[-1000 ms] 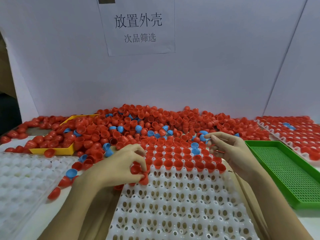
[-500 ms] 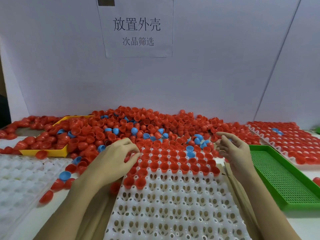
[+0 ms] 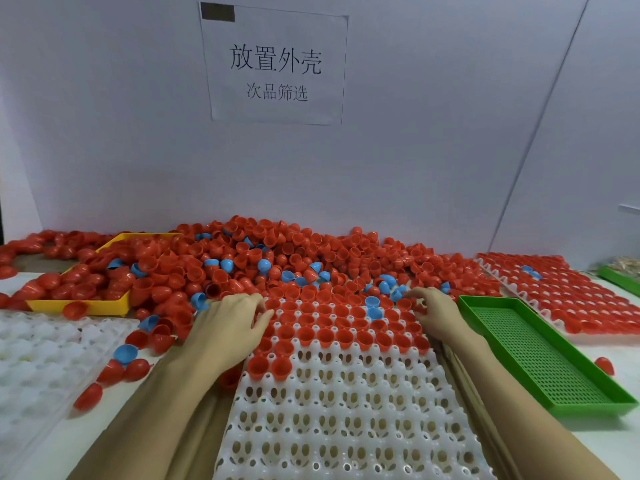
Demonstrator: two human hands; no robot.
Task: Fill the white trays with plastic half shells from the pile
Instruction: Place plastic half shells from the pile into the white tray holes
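My left hand (image 3: 231,323) lies palm down at the far left corner of the white plastic tray with egg-shaped sockets (image 3: 346,420) in front of me, at about 11 o'clock from the tray's middle. Its fingers are loosely spread and reach toward the edge of the heap; I cannot tell whether they hold a shell. My right hand (image 3: 437,315) lies at about 1 o'clock, at the tray's far right corner, fingertips pointing left among the shells there; its fingers look relaxed and I cannot make out anything pinched between them.

The tray's far rows hold red plastic half shells (image 3: 323,336) seated open side up, with two blue plastic half shells (image 3: 372,306) among them; the near rows are bare sockets. The loose pile of red and blue half shells (image 3: 263,258) spreads across the tabletop (image 3: 609,441) at 12 o'clock, against the white back wall, and spills over a yellow plastic tray (image 3: 86,306) at 10 o'clock.

At 9 o'clock a second white socket tray (image 3: 38,355) lies with a few stray shells beside it. At 3 o'clock stands a green perforated plastic tray (image 3: 540,355), and beyond it, at 2 o'clock, a third white tray filled with red shells (image 3: 568,296). A paper sign with printed characters (image 3: 275,64) hangs on the wall above.
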